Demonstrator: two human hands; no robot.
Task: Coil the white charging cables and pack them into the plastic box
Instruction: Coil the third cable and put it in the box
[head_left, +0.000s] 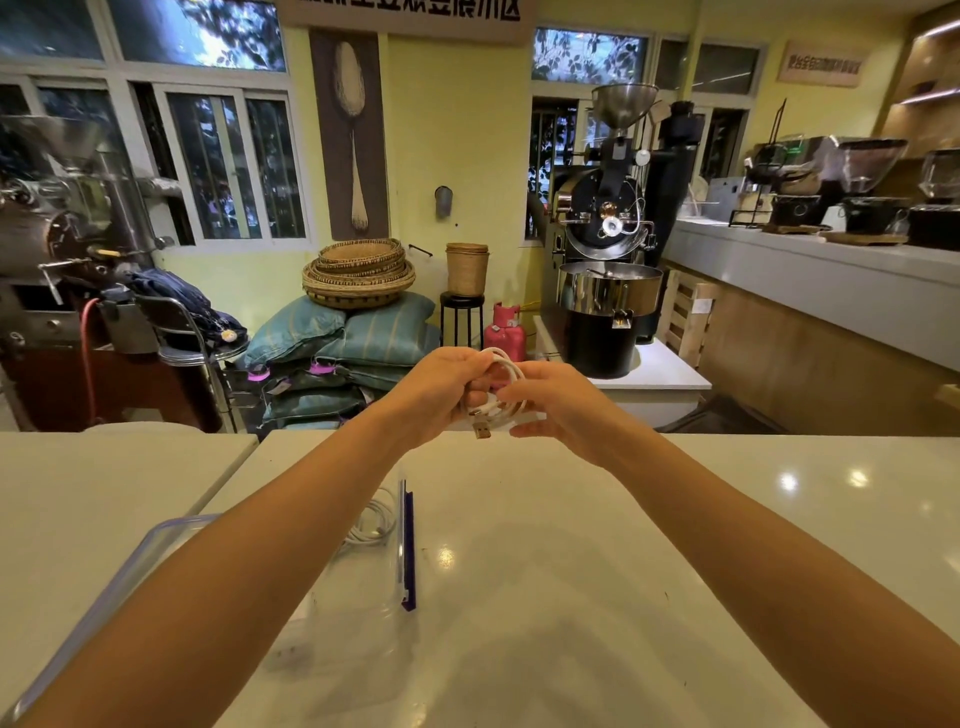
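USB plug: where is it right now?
Head view, centre: the USB plug hangs below the cable coil held between the left hand and right hand, above the table's far edge.

We record: a white cable (506, 387) with a metallic plug (482, 431); a second white cable (370, 525) in a clear plastic box (363, 613) with a dark blue clip (409, 551); a glossy white table (571, 571); teal striped sacks (384, 327); tan baskets (358, 273) banded dark; a pink gas cylinder (504, 330).

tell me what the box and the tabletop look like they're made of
The box looks like clear, glossy plastic: the table and a coiled cable show through its walls. The tabletop seems polished white stone or laminate, since lights reflect sharply off it; which one is unclear.
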